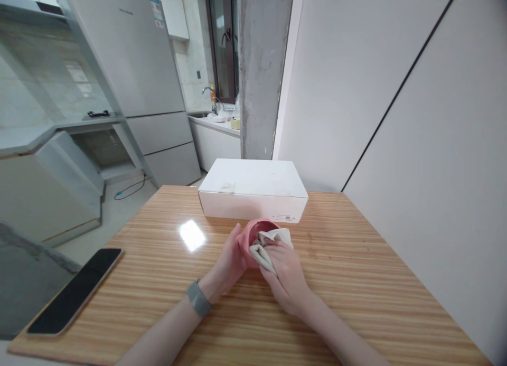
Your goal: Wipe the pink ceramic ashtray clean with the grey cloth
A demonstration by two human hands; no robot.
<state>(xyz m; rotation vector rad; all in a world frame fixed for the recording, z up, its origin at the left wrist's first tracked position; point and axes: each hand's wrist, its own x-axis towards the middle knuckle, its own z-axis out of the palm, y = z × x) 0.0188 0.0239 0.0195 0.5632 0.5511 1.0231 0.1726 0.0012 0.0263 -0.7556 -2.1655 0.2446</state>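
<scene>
A pink, round, hollow container (247, 237), perhaps a cup or bowl, is tilted with its opening toward my right side. My left hand (229, 257) is closed around its left side, and a grey band circles that wrist. In my right hand (287, 273) is a bunched off-white cloth (262, 256), pressed into the mouth of the container. Part of the cloth stands up past the rim. The fingertips of my right hand are hidden in the cloth, and the container's base is hidden by my hands.
The wood-grain table (348, 297) carries a closed white box (253, 178) just beyond my hands. A dark-screened phone (77, 292) lies near the left edge. A white wall panel (415, 160) rises on the right; a fridge (130, 54) and sink counter (216, 139) stand behind.
</scene>
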